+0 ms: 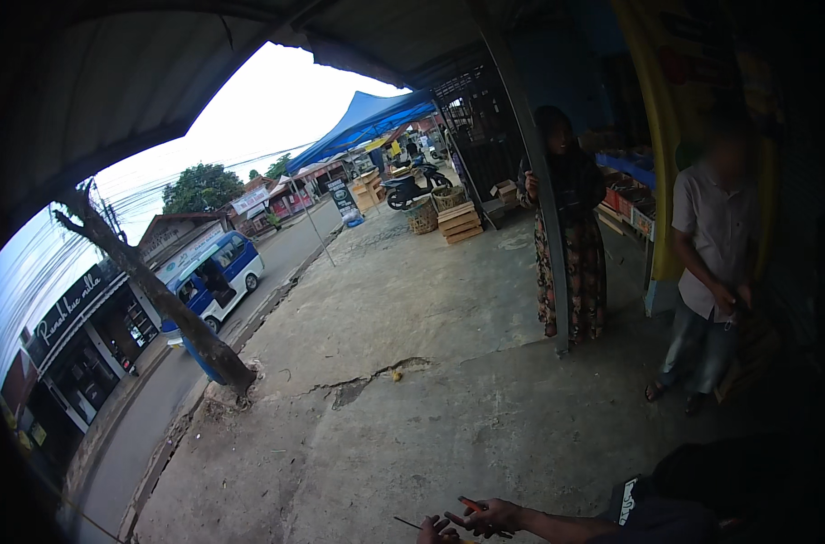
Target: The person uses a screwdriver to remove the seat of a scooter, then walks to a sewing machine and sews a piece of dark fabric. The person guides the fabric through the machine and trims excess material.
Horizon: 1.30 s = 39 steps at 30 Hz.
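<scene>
At the lower edge, the right hand (492, 518) grips an orange-handled tool (471, 504), best held steady, close beside the left hand (438, 533), whose hold on a thin dark rod (407, 523) cannot be told

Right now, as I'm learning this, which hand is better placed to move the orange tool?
Probably the right hand: its fingers seem to hold the orange tool; the left hand apparently holds a thin rod.
</scene>
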{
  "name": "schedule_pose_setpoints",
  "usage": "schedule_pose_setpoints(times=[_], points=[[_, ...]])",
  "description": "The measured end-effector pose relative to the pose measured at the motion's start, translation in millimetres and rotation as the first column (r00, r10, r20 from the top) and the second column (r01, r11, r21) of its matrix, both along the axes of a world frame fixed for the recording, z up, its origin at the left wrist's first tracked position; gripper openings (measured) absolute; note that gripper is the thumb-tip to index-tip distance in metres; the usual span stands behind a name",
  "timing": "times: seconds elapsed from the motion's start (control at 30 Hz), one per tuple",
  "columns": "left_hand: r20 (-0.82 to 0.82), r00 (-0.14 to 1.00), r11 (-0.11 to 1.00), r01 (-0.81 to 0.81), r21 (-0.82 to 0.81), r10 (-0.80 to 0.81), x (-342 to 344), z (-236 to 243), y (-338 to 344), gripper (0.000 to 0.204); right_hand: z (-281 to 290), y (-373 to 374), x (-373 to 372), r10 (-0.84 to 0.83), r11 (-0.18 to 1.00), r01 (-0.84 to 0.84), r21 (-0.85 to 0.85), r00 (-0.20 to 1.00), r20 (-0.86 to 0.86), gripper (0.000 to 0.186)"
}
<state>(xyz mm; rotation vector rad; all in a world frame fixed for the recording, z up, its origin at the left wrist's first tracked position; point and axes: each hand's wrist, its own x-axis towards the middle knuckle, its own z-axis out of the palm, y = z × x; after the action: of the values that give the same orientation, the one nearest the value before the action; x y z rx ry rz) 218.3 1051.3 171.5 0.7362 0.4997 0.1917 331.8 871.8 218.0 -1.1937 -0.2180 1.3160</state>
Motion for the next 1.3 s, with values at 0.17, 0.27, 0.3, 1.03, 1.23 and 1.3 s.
schedule_pose_setpoints(times=[0.17, 0.27, 0.3, 1.03, 1.23, 1.3], points=[[-0.066, 0.991, 0.957, 0.091, -0.274, -0.113, 75.2, -53.7, 103.6, 0.048, -5.2, 83.9, 57.8, -0.058, 0.992, 0.031, 0.125, 0.974, 0.217, 0.078], [0.063, 0.941, 0.879, 0.334, -0.341, -0.333, 156.3, -94.6, 161.3, 0.05, -21.1, 142.2, 104.5, -0.121, 0.939, 0.133, 0.316, 0.991, -0.059, 0.093], [-0.05, 0.961, 0.862, 0.221, -0.456, -0.273, 195.2, -100.6, 175.1, 0.052, -26.9, 154.6, 126.3, -0.17, 0.944, 0.225, 0.24, 0.958, -0.229, 0.093], [-0.753, 0.612, 0.796, 0.569, 0.206, -0.243, 685.6, -254.4, 541.9, 0.045, 5.9, 403.3, 809.2, -0.26, 0.965, 0.26, 0.024, 0.946, 0.194, 0.05], [-0.782, 0.576, 0.848, 0.516, 0.122, -0.239, 806.0, -265.7, 586.1, 0.045, -69.8, 552.2, 1003.6, 0.243, 0.93, -0.059, -0.362, 0.839, 0.487, 0.068], [-0.786, 0.562, 0.852, 0.516, 0.088, -0.259, 862.0, -273.1, 604.9, 0.044, -143.7, 580.8, 1053.8, 0.397, 0.845, -0.107, -0.524, 0.782, 0.48, 0.071]])
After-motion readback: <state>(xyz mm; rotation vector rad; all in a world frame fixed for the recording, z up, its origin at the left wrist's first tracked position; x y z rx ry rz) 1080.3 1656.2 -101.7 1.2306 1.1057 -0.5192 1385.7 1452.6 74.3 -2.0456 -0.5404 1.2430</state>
